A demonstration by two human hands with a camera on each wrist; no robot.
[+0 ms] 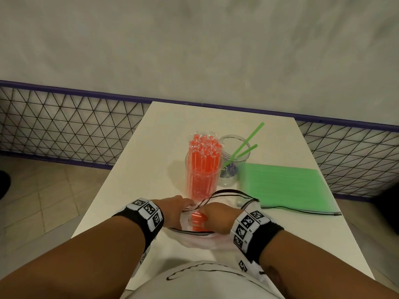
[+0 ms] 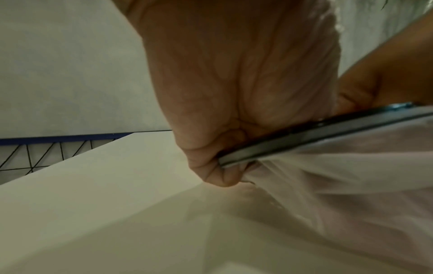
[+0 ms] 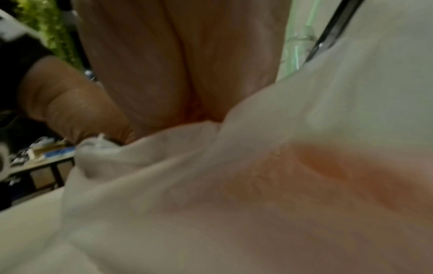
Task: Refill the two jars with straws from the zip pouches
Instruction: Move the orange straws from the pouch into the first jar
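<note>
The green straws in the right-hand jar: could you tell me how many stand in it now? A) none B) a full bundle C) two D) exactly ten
C: the head view shows just two green straws leaning in the clear jar, while the other jar is packed with red straws.

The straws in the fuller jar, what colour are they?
Orange-red straws, clearest in the head view.
</note>
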